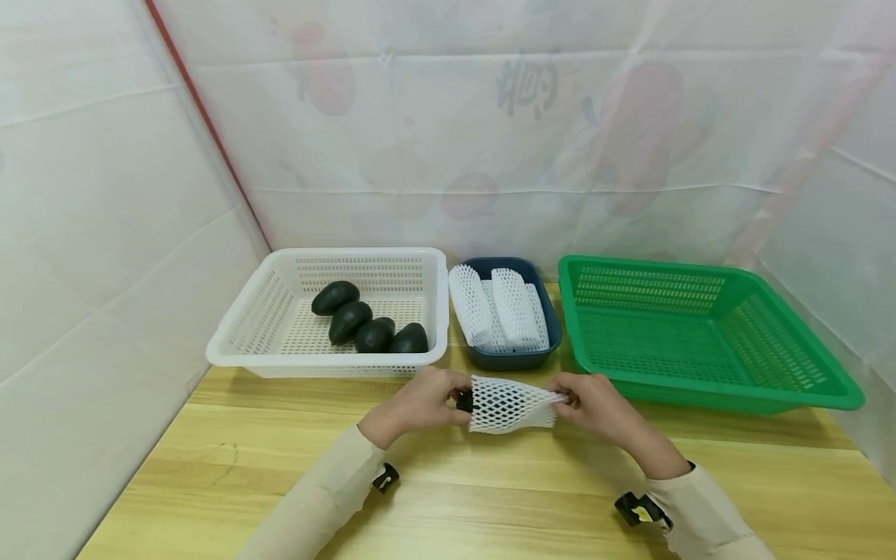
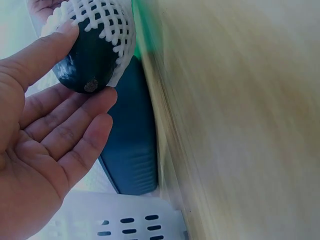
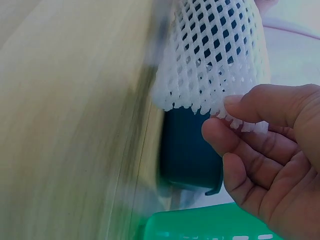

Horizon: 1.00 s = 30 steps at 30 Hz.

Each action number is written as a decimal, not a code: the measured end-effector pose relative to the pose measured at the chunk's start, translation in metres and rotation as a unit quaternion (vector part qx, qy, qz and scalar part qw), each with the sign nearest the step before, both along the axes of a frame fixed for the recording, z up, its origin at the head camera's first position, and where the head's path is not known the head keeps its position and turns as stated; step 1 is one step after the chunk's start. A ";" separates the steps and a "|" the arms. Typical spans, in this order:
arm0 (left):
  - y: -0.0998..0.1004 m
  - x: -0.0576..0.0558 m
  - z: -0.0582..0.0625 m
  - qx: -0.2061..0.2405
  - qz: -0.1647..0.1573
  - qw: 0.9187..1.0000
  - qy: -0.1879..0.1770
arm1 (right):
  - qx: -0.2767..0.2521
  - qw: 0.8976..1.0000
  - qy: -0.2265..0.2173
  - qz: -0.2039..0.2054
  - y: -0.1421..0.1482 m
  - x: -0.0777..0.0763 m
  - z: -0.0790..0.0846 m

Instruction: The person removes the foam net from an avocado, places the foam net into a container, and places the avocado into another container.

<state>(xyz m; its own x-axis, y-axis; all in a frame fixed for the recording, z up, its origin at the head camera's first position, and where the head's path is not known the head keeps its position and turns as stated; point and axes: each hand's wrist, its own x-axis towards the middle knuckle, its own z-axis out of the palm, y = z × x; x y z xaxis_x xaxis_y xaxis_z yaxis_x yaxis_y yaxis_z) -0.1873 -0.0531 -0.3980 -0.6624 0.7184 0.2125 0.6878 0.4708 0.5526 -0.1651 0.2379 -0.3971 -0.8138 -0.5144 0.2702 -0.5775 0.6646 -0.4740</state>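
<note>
My left hand [image 1: 428,400] grips the bare end of a dark green avocado [image 2: 87,62], thumb on one side and fingertips on the other. Most of that avocado sits inside a white foam net sleeve [image 1: 507,404], whose mesh covers it from the right. At the sleeve's far end, my right hand [image 1: 595,408] pinches the loose edge between thumb and index finger, as the right wrist view shows up close. Both hands are over the wooden table [image 1: 448,498], in front of a dark blue bin [image 1: 514,361].
A white basket [image 1: 329,362] at the left holds several avocados [image 1: 352,321]. More foam net sleeves [image 1: 514,307] lie in the blue bin. At the right stands a green basket [image 1: 651,342]. A pale curtain [image 1: 448,140] hangs behind.
</note>
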 end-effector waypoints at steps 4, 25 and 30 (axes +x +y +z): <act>-0.004 0.000 0.000 -0.004 0.004 1.000 -0.007 | -0.001 1.000 0.000 -0.001 0.001 0.000 -0.001; -0.014 0.003 -0.002 -0.033 0.030 0.999 -0.003 | 0.009 1.000 0.009 0.007 0.006 0.005 -0.005; -0.015 0.003 0.000 -0.037 0.033 0.999 0.002 | 0.011 1.000 -0.010 0.011 0.005 0.004 -0.005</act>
